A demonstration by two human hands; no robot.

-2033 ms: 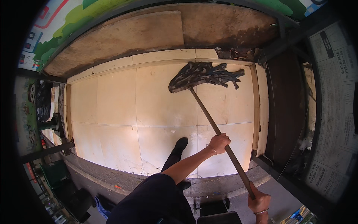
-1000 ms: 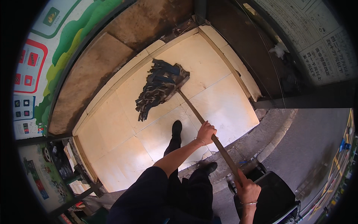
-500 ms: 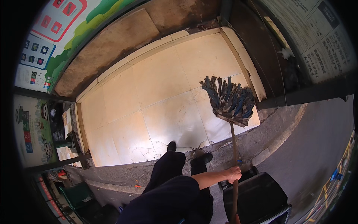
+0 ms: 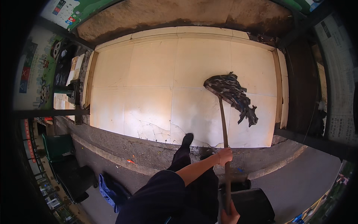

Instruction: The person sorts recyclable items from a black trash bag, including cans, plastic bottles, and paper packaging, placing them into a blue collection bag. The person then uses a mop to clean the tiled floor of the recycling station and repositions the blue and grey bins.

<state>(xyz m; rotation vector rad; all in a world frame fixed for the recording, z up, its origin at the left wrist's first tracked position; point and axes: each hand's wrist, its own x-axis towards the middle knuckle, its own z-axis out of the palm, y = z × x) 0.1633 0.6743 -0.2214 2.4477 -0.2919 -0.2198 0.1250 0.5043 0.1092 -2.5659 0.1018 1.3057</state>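
In the head view, the left hand closes its grip around the wooden mop handle partway up. The right hand wraps the handle's lower end, half cut off by the picture's bottom edge. The dark stringy mop head lies on the pale tiled floor. The black bin behind the handle is partly hidden.
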